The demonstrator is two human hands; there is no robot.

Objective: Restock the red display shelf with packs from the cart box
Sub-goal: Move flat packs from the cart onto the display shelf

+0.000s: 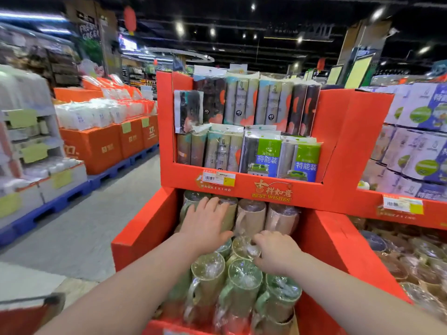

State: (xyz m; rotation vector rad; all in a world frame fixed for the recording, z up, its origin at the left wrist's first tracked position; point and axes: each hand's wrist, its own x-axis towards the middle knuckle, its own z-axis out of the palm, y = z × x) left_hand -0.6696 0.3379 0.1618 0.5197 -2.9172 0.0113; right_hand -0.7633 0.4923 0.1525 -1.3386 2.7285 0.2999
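Note:
The red display shelf [263, 189] stands in front of me. Its upper tier holds upright packs of rolls [242, 102]. The lower bin is filled with plastic-wrapped cup packs, beige ones [251, 215] at the back and green ones [244, 284] nearer me. My left hand [205, 223] lies flat with straight fingers on a wrapped cup pack at the bin's back left. My right hand [275, 252] curls its fingers on the plastic wrap of a green cup pack [244, 247] in the middle. The cart box is not clearly seen.
A red-edged cart corner [29, 313] shows at the bottom left. Orange boxes on blue pallets [101, 151] line the aisle to the left. A second red display [399, 209] with white and blue packs adjoins on the right. Grey floor lies to the left of the shelf.

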